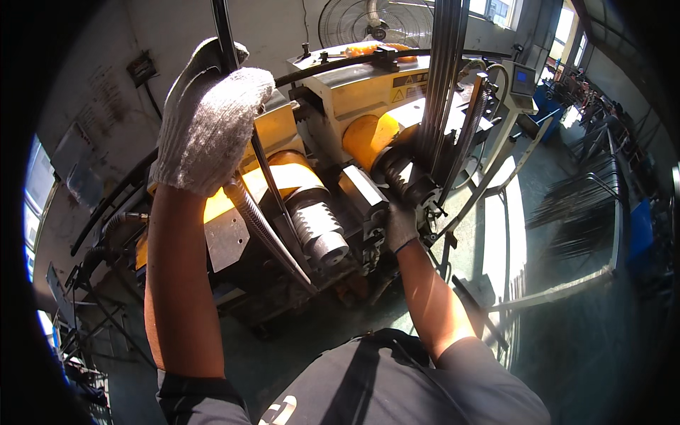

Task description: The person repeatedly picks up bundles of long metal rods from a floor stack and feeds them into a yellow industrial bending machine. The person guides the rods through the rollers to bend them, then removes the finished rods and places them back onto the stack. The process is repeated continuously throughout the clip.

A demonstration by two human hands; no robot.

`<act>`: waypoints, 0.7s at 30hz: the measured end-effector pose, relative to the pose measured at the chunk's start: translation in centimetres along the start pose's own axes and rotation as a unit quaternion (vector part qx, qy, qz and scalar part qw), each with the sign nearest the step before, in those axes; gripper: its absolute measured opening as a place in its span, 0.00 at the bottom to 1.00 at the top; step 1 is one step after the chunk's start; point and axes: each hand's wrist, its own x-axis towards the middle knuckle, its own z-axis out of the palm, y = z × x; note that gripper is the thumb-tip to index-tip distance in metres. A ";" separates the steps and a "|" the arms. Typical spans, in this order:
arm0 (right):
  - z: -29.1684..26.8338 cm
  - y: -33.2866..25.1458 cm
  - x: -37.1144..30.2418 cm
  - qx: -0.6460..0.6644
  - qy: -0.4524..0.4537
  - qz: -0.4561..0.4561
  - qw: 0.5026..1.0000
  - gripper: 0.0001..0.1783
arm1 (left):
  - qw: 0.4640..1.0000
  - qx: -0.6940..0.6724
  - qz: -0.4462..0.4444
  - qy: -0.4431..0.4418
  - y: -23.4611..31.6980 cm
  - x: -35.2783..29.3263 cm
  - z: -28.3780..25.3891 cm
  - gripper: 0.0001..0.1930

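My left hand (216, 124), in a pale knit glove, is raised on the left with its fingers wrapped round a long dark metal rod (266, 166). The rod slants down past the left ridged steel roller (316, 225) of a yellow and grey machine (354, 88). Also gloved, my right hand (402, 225) reaches low between the rollers, beside a grey block (364, 190) and below the right ridged roller (411, 180). Machine parts hide its fingers, so I cannot see what it touches. A bundle of dark rods (443, 78) stands upright behind the right roller.
A ribbed metal hose (265, 230) runs down beside the left roller. A large fan (375, 32) stands at the back. On the right are a control box (523, 81) with a blue screen and a metal rack (552, 292) with many thin dark rods (577, 216).
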 end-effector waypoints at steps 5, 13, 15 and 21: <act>-1.2 1.8 1.3 0.021 0.010 0.022 0.999 0.18 | 0.933 0.337 0.123 -0.030 2.8 -0.6 2.2 0.12; -1.0 2.1 1.7 0.022 0.011 0.009 1.000 0.19 | 0.908 0.418 -0.033 -0.001 3.3 -0.7 2.1 0.20; -0.4 1.4 1.2 0.034 0.016 -0.002 0.999 0.19 | 0.954 0.299 -0.030 -0.003 2.8 -0.7 0.6 0.23; -1.8 3.7 1.2 0.035 0.004 0.050 0.998 0.15 | 0.922 0.375 -0.013 -0.096 2.8 -1.3 -2.9 0.23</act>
